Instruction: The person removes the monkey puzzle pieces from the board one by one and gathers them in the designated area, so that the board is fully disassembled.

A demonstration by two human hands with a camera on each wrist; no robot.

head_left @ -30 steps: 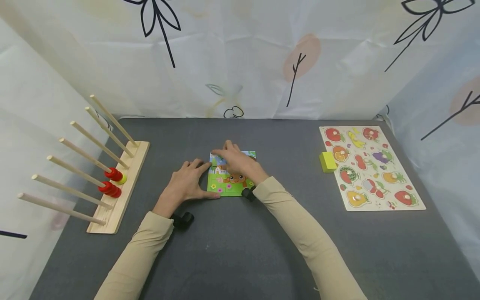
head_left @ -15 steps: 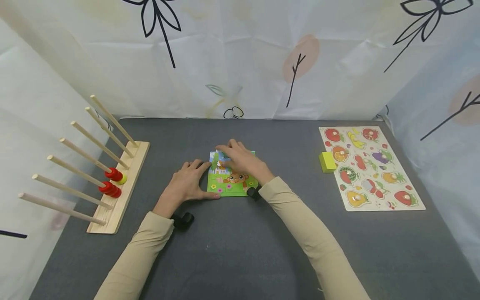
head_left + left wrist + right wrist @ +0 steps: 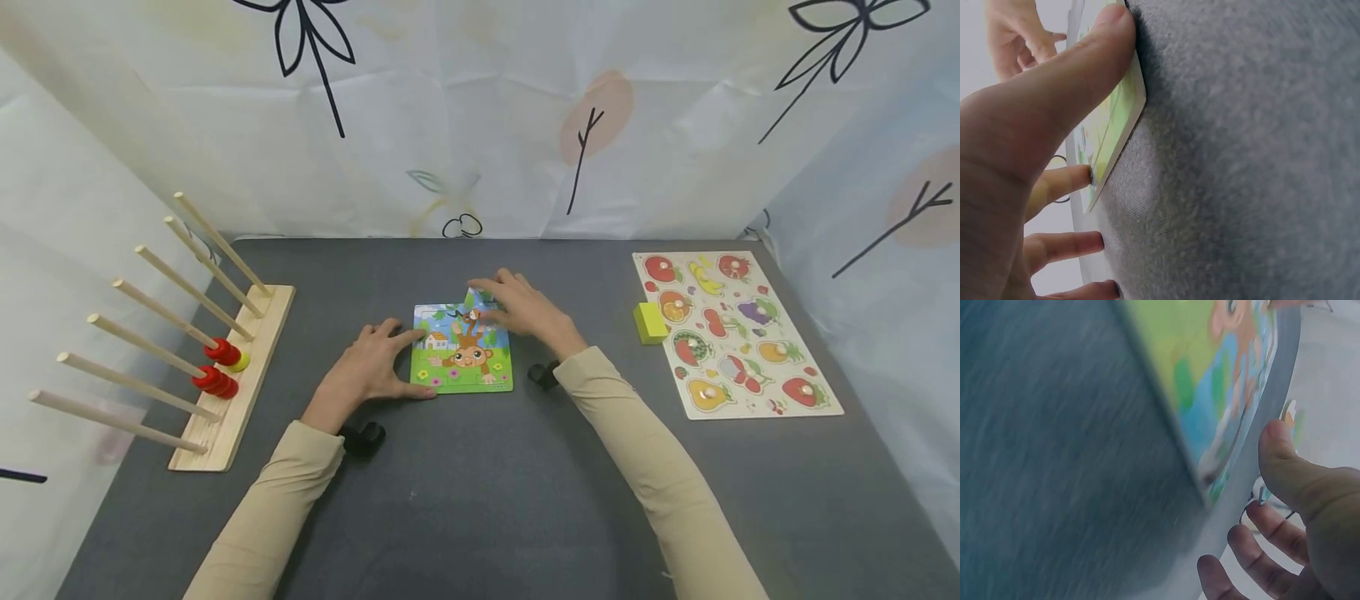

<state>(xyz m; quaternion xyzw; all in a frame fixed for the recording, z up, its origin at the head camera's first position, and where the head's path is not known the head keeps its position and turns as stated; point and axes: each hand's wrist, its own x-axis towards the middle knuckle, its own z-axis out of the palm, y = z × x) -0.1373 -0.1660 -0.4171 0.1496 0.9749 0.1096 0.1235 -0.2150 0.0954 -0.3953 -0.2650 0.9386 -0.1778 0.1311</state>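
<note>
A pale wooden rack (image 3: pixel 261 342) stood at left, two of its seven pegs bearing red and yellow rings (image 3: pixel 217 382). The left hand (image 3: pixel 367 367), fingers loosely spread, touched the left edge of a square green-and-blue monkey puzzle (image 3: pixel 450 377) on the grey table (image 3: pixel 465 500). The right hand (image 3: pixel 532 312) pinched a flat blue-green piece (image 3: pixel 475 295) (remaining fingers apart) at the puzzle's far edge. Farther right, a yellow block (image 3: pixel 650 323) adjoined a white fruit-picture board (image 3: pixel 727 346).
</note>
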